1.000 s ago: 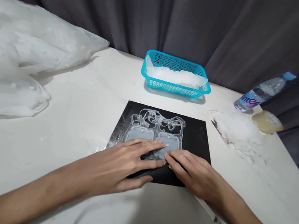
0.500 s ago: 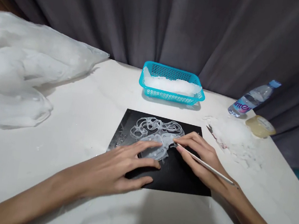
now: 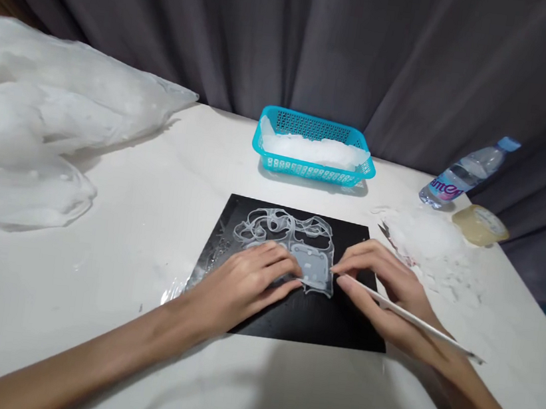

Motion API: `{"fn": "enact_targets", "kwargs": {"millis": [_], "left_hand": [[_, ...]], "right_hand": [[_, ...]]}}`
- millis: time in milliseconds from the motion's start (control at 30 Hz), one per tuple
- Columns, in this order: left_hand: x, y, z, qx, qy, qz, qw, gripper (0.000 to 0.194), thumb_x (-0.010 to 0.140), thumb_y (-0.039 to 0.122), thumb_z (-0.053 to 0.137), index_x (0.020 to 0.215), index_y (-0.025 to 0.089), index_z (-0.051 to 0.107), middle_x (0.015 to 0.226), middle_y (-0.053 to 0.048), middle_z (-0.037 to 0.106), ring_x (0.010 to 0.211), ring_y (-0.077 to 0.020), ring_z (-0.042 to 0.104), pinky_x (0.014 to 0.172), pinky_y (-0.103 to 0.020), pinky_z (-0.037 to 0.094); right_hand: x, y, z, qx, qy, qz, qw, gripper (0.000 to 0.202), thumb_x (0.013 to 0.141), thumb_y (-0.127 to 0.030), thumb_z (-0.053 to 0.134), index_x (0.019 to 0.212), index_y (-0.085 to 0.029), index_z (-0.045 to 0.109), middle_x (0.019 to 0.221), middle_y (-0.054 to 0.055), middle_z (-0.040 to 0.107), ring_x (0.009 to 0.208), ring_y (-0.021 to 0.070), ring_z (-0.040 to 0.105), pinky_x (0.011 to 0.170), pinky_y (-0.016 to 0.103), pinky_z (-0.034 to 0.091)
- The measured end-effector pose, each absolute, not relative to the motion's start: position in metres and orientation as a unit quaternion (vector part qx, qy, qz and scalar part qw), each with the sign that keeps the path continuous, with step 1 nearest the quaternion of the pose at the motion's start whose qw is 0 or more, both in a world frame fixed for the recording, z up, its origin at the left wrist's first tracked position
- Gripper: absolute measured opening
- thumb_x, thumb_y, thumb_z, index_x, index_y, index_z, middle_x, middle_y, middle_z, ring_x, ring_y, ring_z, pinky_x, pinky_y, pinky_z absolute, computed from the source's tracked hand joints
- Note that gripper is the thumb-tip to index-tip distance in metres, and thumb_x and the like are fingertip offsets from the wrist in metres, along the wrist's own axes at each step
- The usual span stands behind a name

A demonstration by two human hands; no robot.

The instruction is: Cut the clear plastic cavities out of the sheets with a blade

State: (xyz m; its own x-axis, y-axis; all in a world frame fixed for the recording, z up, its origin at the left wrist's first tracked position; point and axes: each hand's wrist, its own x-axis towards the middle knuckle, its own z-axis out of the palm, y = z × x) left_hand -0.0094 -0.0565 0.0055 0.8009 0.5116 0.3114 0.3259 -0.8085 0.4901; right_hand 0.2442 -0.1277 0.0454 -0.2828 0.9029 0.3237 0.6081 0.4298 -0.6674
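Sheet: clear, flat on the black mat (image 3: 318, 321), loops facing the basket (image 3: 314, 166); long axis unclear, left part covered.
Stick: front end leftward, beside the sheet's (image 3: 310, 263) right edge; long axis slants rightward and nearer the person, over the wrist.
Right hand (image 3: 390, 290): fingertips pinching the stick (image 3: 418, 321).
Left hand (image 3: 250, 282): fingers bent on the sheet; cannot tell whether pinching.

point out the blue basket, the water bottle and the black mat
blue basket (image 3: 315, 169): head view, front wall
water bottle (image 3: 443, 189): head view, label
black mat (image 3: 320, 325): head view, bare lower part
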Motion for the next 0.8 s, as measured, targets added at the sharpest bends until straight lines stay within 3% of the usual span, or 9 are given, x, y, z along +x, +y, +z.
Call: {"fn": "enact_targets", "kwargs": {"millis": [67, 167, 300, 400, 467, 533, 633, 800], "left_hand": [[-0.009, -0.057, 0.002, 0.934, 0.218, 0.217, 0.182, 0.017, 0.107, 0.024, 0.054, 0.113, 0.017, 0.069, 0.111, -0.009, 0.073, 0.106, -0.0228, 0.069, 0.099, -0.04, 0.054], [-0.01, -0.058, -0.002, 0.943, 0.209, 0.222, 0.132, 0.015, 0.106, 0.022, 0.055, 0.113, 0.018, 0.068, 0.113, -0.008, 0.074, 0.109, -0.0228, 0.069, 0.099, -0.039, 0.054], [-0.012, -0.06, 0.0, 0.947, 0.19, 0.252, 0.053, 0.012, 0.104, 0.016, 0.057, 0.111, 0.018, 0.067, 0.108, -0.006, 0.076, 0.101, -0.021, 0.073, 0.091, -0.035, 0.056], [-0.011, -0.063, 0.005, 0.936, 0.193, 0.294, 0.018, 0.009, 0.102, 0.014, 0.059, 0.109, 0.018, 0.063, 0.103, -0.005, 0.077, 0.093, -0.0188, 0.075, 0.083, -0.03, 0.059], [-0.01, -0.065, 0.008, 0.924, 0.209, 0.319, 0.01, 0.007, 0.101, 0.013, 0.062, 0.106, 0.018, 0.061, 0.099, -0.004, 0.076, 0.089, -0.0172, 0.076, 0.079, -0.027, 0.06], [-0.01, -0.068, 0.009, 0.917, 0.218, 0.335, 0.012, 0.006, 0.101, 0.014, 0.062, 0.104, 0.018, 0.059, 0.097, -0.004, 0.076, 0.086, -0.0162, 0.076, 0.076, -0.026, 0.06], [-0.009, -0.071, 0.008, 0.919, 0.207, 0.333, 0.03, 0.005, 0.104, 0.014, 0.058, 0.106, 0.018, 0.058, 0.095, -0.004, 0.075, 0.087, -0.0166, 0.076, 0.075, -0.026, 0.061], [-0.01, -0.075, 0.004, 0.927, 0.18, 0.322, 0.07, 0.01, 0.104, 0.012, 0.056, 0.112, 0.017, 0.059, 0.098, -0.006, 0.074, 0.088, -0.0178, 0.073, 0.074, -0.028, 0.059]], "right_hand": [[0.252, -0.128, 0.046, -0.508, -0.79, 0.147, 0.309, 0.015, 0.104, -0.021, 0.053, 0.112, -0.024, 0.065, 0.111, 0.009, 0.063, 0.102, 0.0218, 0.067, 0.089, 0.036, 0.057], [0.264, -0.129, 0.04, -0.543, -0.812, 0.096, 0.189, 0.026, 0.105, -0.016, 0.041, 0.12, -0.021, 0.061, 0.119, 0.012, 0.059, 0.101, 0.0234, 0.067, 0.083, 0.037, 0.057], [0.269, -0.129, 0.031, -0.553, -0.825, 0.024, 0.115, 0.042, 0.095, -0.002, 0.038, 0.126, -0.018, 0.06, 0.127, 0.017, 0.059, 0.11, 0.0308, 0.062, 0.084, 0.045, 0.056], [0.257, -0.132, 0.033, -0.589, -0.788, -0.005, 0.176, 0.025, 0.101, -0.013, 0.046, 0.116, -0.019, 0.065, 0.115, 0.015, 0.066, 0.104, 0.0319, 0.062, 0.083, 0.047, 0.053], [0.242, -0.135, 0.035, -0.621, -0.743, 0.089, 0.234, 0.017, 0.104, -0.033, 0.055, 0.1, -0.021, 0.066, 0.096, 0.008, 0.068, 0.088, 0.0249, 0.064, 0.079, 0.04, 0.052], [0.226, -0.139, 0.034, -0.631, -0.698, 0.214, 0.262, 0.028, 0.103, -0.045, 0.059, 0.085, -0.023, 0.063, 0.081, 0.001, 0.064, 0.073, 0.0179, 0.061, 0.07, 0.033, 0.05], [0.207, -0.14, 0.028, -0.613, -0.638, 0.325, 0.334, 0.03, 0.103, -0.043, 0.058, 0.081, -0.022, 0.062, 0.077, -0.001, 0.06, 0.069, 0.0141, 0.059, 0.064, 0.027, 0.049], [0.197, -0.138, 0.019, -0.575, -0.555, 0.393, 0.455, 0.018, 0.099, -0.039, 0.065, 0.094, -0.022, 0.067, 0.09, 0.001, 0.066, 0.08, 0.0149, 0.065, 0.07, 0.025, 0.054]]}}
